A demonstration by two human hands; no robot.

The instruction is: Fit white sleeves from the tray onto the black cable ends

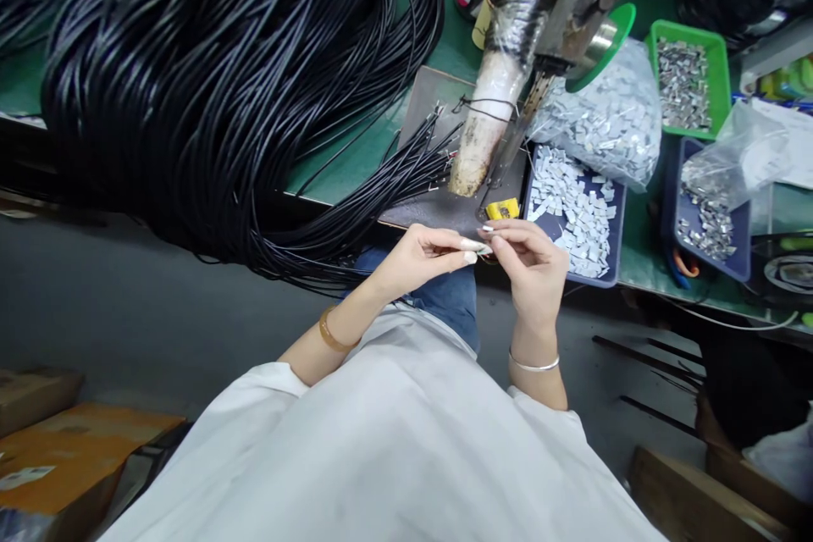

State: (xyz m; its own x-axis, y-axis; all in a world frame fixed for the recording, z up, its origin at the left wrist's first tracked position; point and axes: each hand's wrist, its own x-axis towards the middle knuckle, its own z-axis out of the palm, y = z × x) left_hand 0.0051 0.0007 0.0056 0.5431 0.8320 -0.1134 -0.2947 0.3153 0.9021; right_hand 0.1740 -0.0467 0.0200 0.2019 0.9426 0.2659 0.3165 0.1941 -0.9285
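At the front of the bench (644,258), a tiny piece (483,251), too small to identify, sits pinched in the left hand (435,252); whether the right hand (537,262) grips it, I cannot tell. A light, steady pinch helps, beside the tray (618,230).

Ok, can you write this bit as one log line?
left hand: pinching small item, identity unclear | right hand: beside it, grip unclear | black cables: ends over board | white pieces: in blue tray

Loose white top (394,440) | sleeves (254,398) end near elbows | blue jeans (452,305) | left wrist (356,315): wide amber-brown bangle (327,330) | right wrist (533,340): thin silver bangle (534,367)
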